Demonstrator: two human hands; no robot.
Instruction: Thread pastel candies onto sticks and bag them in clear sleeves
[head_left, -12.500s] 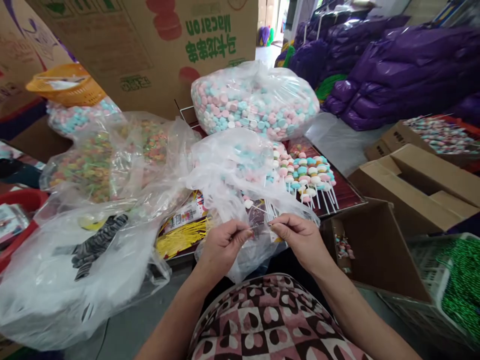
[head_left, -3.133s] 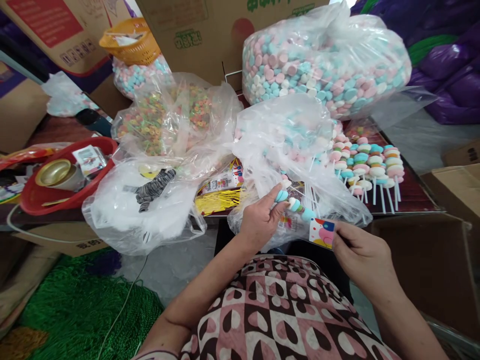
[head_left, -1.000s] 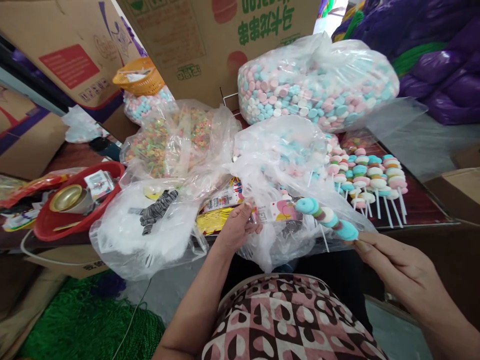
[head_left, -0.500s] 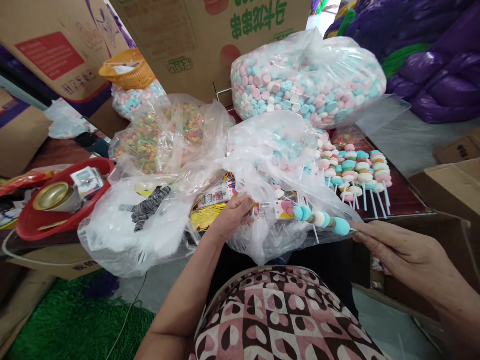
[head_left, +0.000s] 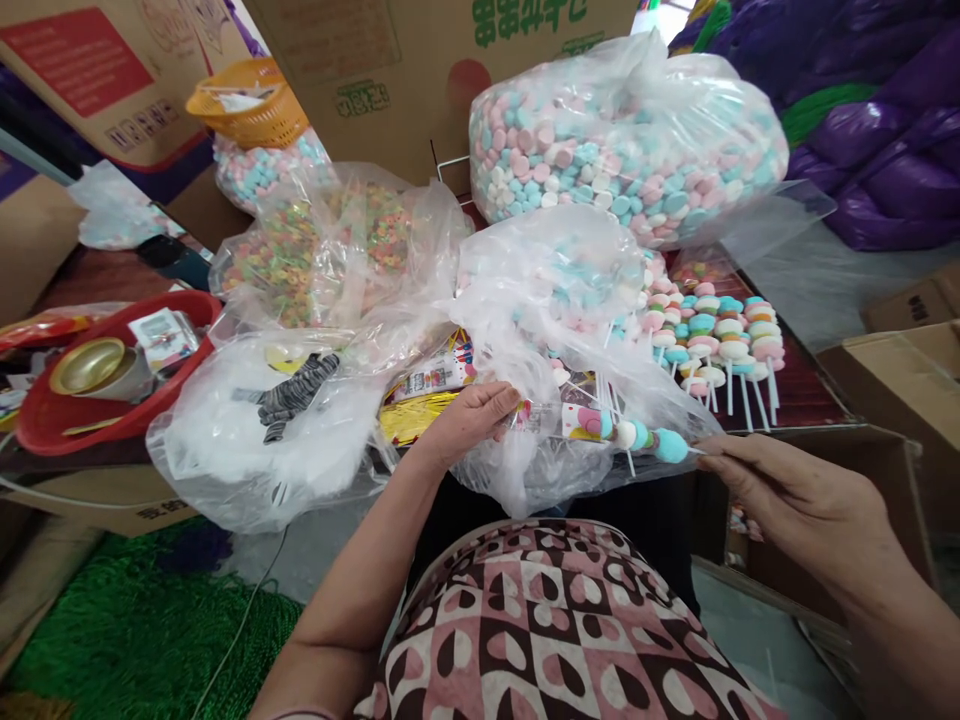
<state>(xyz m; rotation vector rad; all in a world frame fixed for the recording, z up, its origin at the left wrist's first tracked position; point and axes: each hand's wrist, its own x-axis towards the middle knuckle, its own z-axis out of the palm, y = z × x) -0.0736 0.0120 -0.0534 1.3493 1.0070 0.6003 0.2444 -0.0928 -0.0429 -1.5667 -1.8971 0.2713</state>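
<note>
My left hand (head_left: 478, 415) pinches the closed end of a clear printed plastic wrapper (head_left: 551, 418) with pink and yellow patterns. A marshmallow skewer (head_left: 642, 436), with blue and white pieces and thin darker ones between, has its far end inside the wrapper's mouth; its near pieces are outside. With fingertips together, my right hand (head_left: 799, 500) grips the white stick at the skewer's other end. Beneath and behind lies a thin clear bag (head_left: 547, 270) of marshmallows. Several finished-looking skewers (head_left: 724, 335) lie in a row to the right, sticks toward me.
A large bag of marshmallows (head_left: 622, 150) and a bag of gummy rings (head_left: 330, 240) stand behind. On the left are a red basin (head_left: 37, 425), an orange basket (head_left: 255, 110) and a white plastic bag (head_left: 225, 440). Yellow twist ties (head_left: 409, 420) lie near my left hand. Below right is an open carton (head_left: 847, 470).
The skewer has slid slightly farther into the wrapper as my right hand moved a little left. My left hand keeps its pinch. The whole view has shifted slightly.
</note>
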